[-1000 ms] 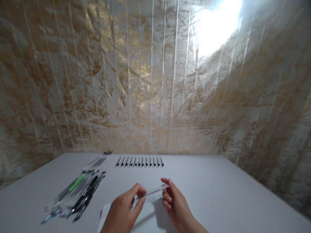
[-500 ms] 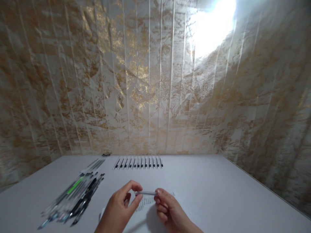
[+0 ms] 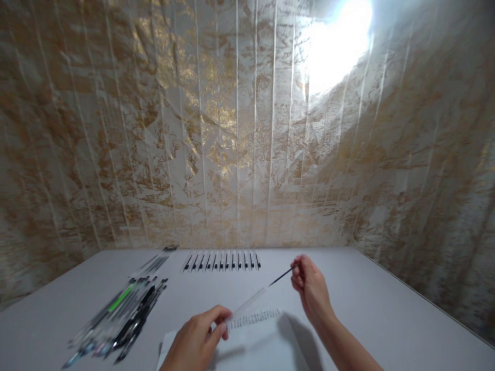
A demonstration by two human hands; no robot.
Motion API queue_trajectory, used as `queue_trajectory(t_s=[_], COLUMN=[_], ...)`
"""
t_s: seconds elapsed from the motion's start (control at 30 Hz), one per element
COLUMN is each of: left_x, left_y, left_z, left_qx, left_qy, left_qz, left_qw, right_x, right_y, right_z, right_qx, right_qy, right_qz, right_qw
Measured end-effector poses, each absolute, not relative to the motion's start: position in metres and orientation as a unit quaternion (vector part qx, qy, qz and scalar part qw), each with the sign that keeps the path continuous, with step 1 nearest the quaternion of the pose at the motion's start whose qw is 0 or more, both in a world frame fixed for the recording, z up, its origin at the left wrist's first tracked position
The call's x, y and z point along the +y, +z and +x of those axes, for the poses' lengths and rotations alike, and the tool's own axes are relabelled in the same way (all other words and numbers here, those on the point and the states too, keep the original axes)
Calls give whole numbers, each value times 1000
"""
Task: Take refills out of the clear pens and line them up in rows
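Observation:
A clear pen barrel (image 3: 251,300) slants up to the right, pinched at its lower end by my left hand (image 3: 201,335). My right hand (image 3: 311,286), raised higher to the right, has thumb and fingers closed on one end of a dark ink refill (image 3: 281,276). The refill's other end is in line with the barrel's upper opening; whether its tip is still inside cannot be made out. Under the hands lies a white sheet of paper (image 3: 263,345) with handwritten lines along its top.
Several clear pens with dark refills stand out in a neat row (image 3: 220,261) at the back. To the left lies a heap of pens (image 3: 119,314), one bright green, with thin dark sticks (image 3: 154,263) behind it. A patterned foil-like wall (image 3: 232,154) borders the white table (image 3: 371,309).
My right hand has moved up and to the right, away from my left, with the dark refill now showing. The barrel has tilted, and more of the paper's writing is visible.

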State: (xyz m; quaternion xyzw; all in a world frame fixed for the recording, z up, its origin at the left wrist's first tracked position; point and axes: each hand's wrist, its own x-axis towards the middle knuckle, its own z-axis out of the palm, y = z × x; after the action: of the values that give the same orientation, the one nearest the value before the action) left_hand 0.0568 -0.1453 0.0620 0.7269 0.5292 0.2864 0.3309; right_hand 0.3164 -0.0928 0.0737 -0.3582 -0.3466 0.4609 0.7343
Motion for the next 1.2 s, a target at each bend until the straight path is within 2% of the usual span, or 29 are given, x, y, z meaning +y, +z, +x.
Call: queue_trajectory(t_s=[0.07, 0.17, 0.23, 0.4, 0.47, 0.63, 0.83, 0.97, 1.2], left_x=[-139, -128, -123, -117, -111, -82, -73, -81, -79], left_y=[57, 51, 48, 49, 52, 52, 31, 21, 10], left_z=[59, 79, 100, 140, 146, 156, 161, 148, 135], left_qx=[519, 482, 457, 430, 426, 439, 434, 395, 389], left_qy=[317, 341, 331, 311, 316, 356, 344, 317, 327], left_qz=[706, 665, 640, 576, 543, 506, 543, 632, 631], left_qw=[364, 457, 522, 622, 651, 651, 631, 586, 586], right_x=[-90, -89, -86, -64, -56, -47, -1, 35, 50], right_y=[81, 74, 65, 56, 59, 60, 55, 47, 32], right_z=[326, 317, 303, 288, 292, 301, 324, 333, 321], right_qx=[-371, -460, -516, -523, -519, -567, -656, -663, -680], right_qy=[441, 494, 488, 456, 481, 557, 309, 223, 111], right_qz=[-368, -417, -435, -451, -452, -448, -645, -693, -717], right_qw=[730, 609, 554, 561, 543, 410, 240, 175, 100])
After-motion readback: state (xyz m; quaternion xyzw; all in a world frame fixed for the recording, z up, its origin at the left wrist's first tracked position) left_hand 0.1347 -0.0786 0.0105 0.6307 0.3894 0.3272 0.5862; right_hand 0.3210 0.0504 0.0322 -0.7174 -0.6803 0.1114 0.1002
